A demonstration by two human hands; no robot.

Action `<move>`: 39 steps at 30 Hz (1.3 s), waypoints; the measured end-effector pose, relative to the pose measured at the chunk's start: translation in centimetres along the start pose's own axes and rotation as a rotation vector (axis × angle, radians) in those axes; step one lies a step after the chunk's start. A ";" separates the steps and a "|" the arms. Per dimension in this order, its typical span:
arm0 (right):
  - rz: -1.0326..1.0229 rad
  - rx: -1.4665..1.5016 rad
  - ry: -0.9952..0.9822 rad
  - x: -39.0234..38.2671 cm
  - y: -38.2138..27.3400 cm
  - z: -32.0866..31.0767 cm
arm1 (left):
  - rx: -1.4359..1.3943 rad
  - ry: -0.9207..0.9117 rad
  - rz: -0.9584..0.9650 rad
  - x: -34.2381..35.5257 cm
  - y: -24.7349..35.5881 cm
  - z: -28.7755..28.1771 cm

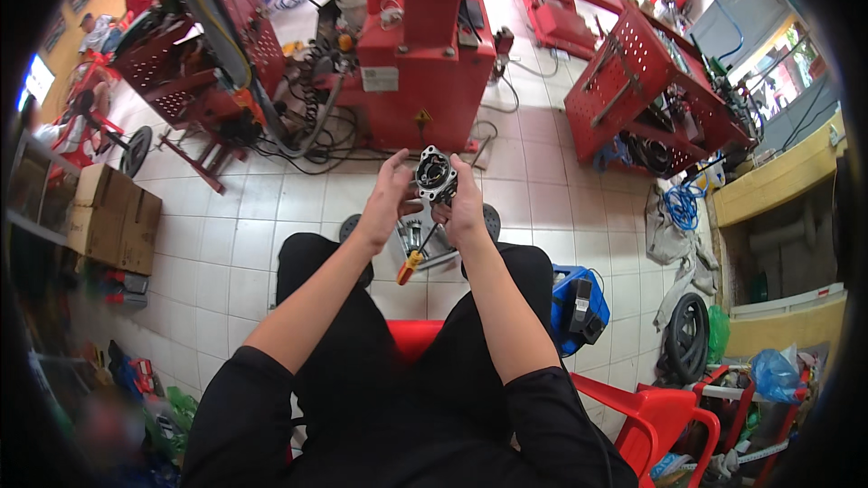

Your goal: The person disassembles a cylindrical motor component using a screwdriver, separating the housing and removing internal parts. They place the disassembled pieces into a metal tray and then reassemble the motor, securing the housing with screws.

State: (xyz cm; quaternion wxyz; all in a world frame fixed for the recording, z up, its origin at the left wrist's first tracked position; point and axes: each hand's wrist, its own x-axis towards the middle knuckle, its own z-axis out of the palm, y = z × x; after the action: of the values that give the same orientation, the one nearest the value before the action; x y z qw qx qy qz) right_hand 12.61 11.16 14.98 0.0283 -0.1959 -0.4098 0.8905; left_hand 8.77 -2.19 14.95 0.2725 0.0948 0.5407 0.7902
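Note:
A metal engine part point(436, 173), with a round opening and bolt holes in its flange, is held up in front of my knees. My right hand point(465, 203) is closed round its right side, thumb along the edge. From the left, my left hand point(390, 196) cups the part, fingers curved at its rim. Just below hangs or lies a screwdriver point(410, 267) with a yellow and red handle; its shaft runs up toward my right fingers, and I cannot tell whether they grip it. Under my hands a metal tray point(443, 261) with small parts is partly hidden.
A red machine base point(420, 99) stands ahead with cables around it. Red perforated carts point(624, 95) flank it. Cardboard boxes point(113, 217) are at left; a blue container point(579, 307), a tyre point(687, 337) and a red plastic chair point(655, 434) are at right. People are at far left.

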 end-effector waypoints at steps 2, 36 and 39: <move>-0.077 -0.079 -0.042 -4.0 -1.1 4.1 | 0.070 -0.001 0.214 -4.2 2.7 1.7; -0.135 -0.851 -0.300 -29.5 2.2 3.3 | -0.519 0.185 0.434 -18.3 10.3 -3.3; -0.265 -0.890 -0.288 -29.7 1.8 2.8 | -0.468 0.138 0.465 -19.2 11.7 -2.8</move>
State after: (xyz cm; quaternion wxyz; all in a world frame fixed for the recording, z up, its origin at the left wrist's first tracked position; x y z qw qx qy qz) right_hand 39.09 1.69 24.98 -0.0020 -0.0096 -0.7720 0.6355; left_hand 19.71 -17.84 27.23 0.0621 0.0968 0.3258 0.9384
